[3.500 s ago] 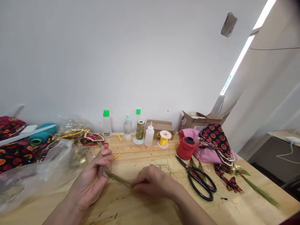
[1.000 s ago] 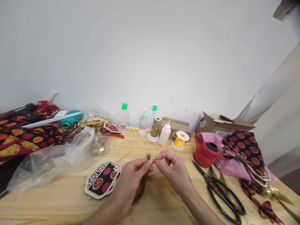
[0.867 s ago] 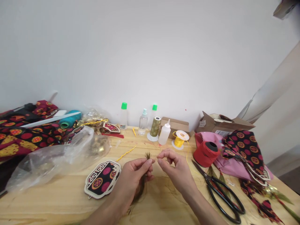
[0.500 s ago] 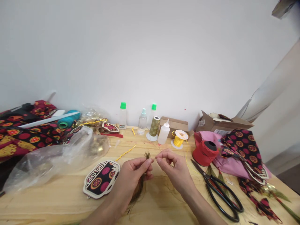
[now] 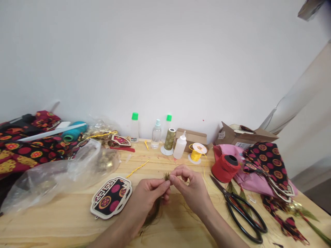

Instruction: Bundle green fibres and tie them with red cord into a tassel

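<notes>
My left hand (image 5: 152, 194) pinches a bundle of olive-green threads (image 5: 167, 176) between thumb and fingers. Its short cut ends fan out above the fingertips, while the long strands hang in a dark loop below the hand. Thumb and forefinger of my right hand (image 5: 190, 186) are pressed together right beside the tuft; whatever they pinch is too fine to make out. Left of my hands lies a flat vase-shaped ornament (image 5: 112, 198) with a pale frame, patterned fabric and a twisted yellow cord (image 5: 137, 168). Black-handled scissors (image 5: 239, 208) rest open on the right.
Along the wall stand a spool of olive thread (image 5: 170, 139), a white squeeze bottle (image 5: 180, 146), a spray bottle (image 5: 156, 136) and a yellow cord spool (image 5: 196, 154). A red thread cone (image 5: 226, 168) sits right. Plastic bags (image 5: 59, 177) and patterned fabric (image 5: 31, 148) cover the left.
My right hand's fingertips have come left to meet the thread tuft, closing the small gap. The tuft has shifted slightly right and down in my left hand.
</notes>
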A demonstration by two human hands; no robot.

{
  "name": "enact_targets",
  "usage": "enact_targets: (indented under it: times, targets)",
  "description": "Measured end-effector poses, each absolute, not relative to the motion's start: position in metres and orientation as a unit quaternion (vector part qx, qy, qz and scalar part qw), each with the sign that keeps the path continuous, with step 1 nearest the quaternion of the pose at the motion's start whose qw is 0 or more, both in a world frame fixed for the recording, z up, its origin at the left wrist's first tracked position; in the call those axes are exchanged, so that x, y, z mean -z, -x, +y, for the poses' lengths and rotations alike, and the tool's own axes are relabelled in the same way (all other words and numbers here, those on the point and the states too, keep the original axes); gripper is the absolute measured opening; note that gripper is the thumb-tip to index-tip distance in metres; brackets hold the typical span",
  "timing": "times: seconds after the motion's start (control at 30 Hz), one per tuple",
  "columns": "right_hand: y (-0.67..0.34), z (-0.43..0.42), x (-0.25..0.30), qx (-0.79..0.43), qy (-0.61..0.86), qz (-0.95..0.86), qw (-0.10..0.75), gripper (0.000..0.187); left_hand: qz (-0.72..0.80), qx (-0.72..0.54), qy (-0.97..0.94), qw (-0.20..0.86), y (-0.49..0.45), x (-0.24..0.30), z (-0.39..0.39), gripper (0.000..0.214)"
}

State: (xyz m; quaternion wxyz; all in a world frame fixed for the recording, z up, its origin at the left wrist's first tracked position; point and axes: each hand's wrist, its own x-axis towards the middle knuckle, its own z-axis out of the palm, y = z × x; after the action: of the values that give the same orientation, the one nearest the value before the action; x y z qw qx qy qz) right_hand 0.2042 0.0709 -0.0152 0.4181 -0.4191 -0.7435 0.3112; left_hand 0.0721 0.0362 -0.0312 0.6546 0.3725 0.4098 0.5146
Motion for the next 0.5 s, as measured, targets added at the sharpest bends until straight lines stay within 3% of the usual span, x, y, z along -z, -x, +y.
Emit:
enact_targets:
  times: [0.3,0.5]
  targets:
    - [-0.207,0.073,0.018,-0.342,0.445,-0.701,0.44,0.021,0.392,-0.547,-0.324,0.665,-0.068,0.03,0.04,0.013]
    - [-0.195,0.063,0.026,-0.396,0.352,-0.739,0.415,0.019,0.397,-0.591,-0.336,0.616,-0.064,0.027,0.04,0.016]
